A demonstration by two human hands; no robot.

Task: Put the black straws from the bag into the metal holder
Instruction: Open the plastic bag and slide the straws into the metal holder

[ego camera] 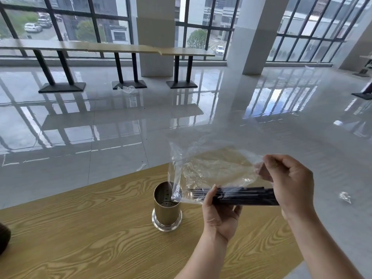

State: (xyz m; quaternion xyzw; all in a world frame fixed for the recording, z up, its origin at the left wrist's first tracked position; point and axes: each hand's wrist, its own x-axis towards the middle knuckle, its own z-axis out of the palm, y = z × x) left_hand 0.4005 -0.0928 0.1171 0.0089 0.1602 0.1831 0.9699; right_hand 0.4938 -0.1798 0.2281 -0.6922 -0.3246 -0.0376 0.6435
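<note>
A bundle of black straws (239,196) lies level inside a clear plastic bag (211,168), held above the wooden table (90,228). My left hand (219,214) grips the bundle through the bag from below, near its left part. My right hand (289,182) holds the straws' right end and pinches the bag's upper edge. The metal holder (167,208) stands upright on the table, just left of the hands, and no straws show inside it. The bag's lower left corner hangs over its rim.
A dark rounded object (4,240) sits at the table's left edge. The table's right edge runs close under my right forearm. Crumpled plastic (345,197) lies on the glossy floor to the right. Long counter tables (120,49) stand by the far windows.
</note>
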